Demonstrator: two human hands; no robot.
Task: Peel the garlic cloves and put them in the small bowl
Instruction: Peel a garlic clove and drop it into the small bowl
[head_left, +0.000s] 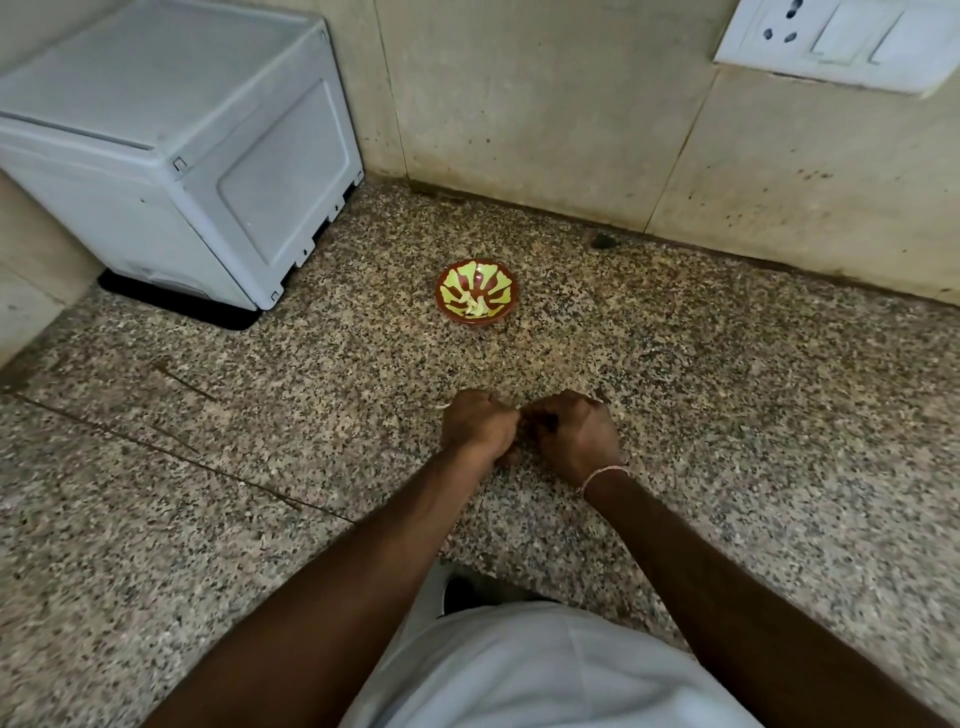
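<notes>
A small red bowl with a yellow-green leaf pattern stands on the speckled granite counter. Pale peeled garlic cloves lie at its near inner side. Below the bowl, my left hand and my right hand meet with curled fingers over the counter. Their fingertips press together around something small that the fingers hide. A thin pale sliver sticks out at the left hand's upper left.
A white microwave oven stands at the back left, its rear corner toward the bowl. A tiled wall runs behind the counter, with a white switch and socket plate at the top right. The counter's front edge is near my white shirt.
</notes>
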